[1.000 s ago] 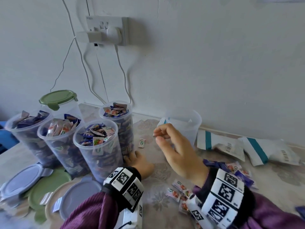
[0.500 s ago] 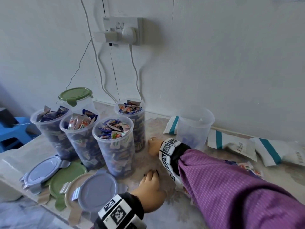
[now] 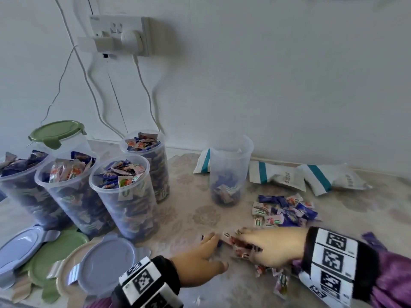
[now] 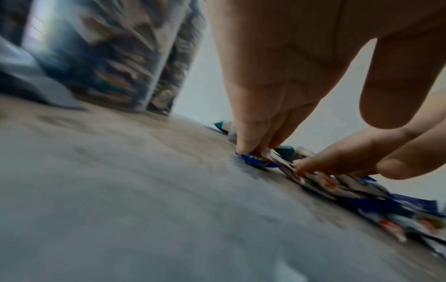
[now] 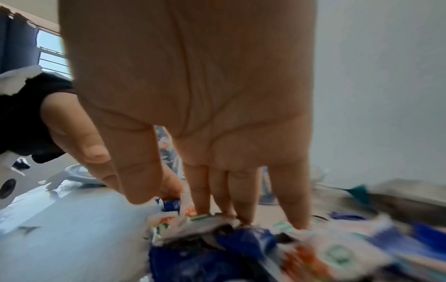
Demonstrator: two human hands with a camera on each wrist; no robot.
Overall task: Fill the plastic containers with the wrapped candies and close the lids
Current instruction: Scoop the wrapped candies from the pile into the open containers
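so, hands: left hand [image 3: 200,264] + right hand [image 3: 270,246], fingers straight, flat on candies [image 3: 235,242], gripping none
tip: rake together, scoop for half-empty container [image 3: 230,172]

filled containers [image 3: 124,192] left, lids [image 3: 104,265] before them, candies [image 3: 282,211] right

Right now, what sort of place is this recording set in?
Probably a home, not a factory line: a wall socket with plugs and trailing cables, a floral-patterned table against a plain wall, and a barred window with a blue curtain.
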